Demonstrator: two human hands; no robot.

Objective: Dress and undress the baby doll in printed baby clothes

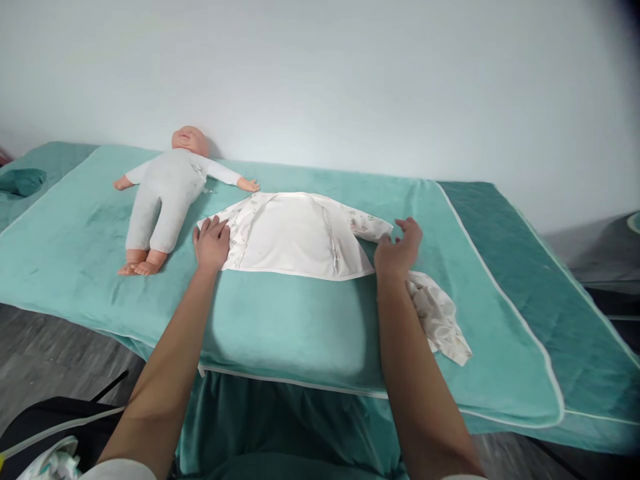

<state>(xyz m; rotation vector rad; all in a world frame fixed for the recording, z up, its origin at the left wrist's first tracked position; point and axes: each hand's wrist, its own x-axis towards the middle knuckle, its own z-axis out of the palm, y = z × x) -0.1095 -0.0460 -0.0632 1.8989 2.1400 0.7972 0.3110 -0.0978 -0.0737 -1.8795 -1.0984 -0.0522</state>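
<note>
A white baby shirt (295,233) with small prints on its sleeves lies spread open on the green blanket. My left hand (213,245) rests flat on its left sleeve, fingers stretched out. At the end of the other sleeve is my right hand (400,247), its thumb and fingers apart, beside or touching the cuff. A baby doll (167,187) in a pale body lies on its back to the left, one hand touching or very near the shirt's upper left edge. Crumpled white printed cloth (440,317) lies to the right of my right wrist, partly hidden by the forearm.
The light green blanket (300,327) covers a bed or table with a darker green cover (540,293) at the right. A white wall (320,87) stands behind. At lower left are a black chair-like object (55,417) and a bunched printed white item (53,460).
</note>
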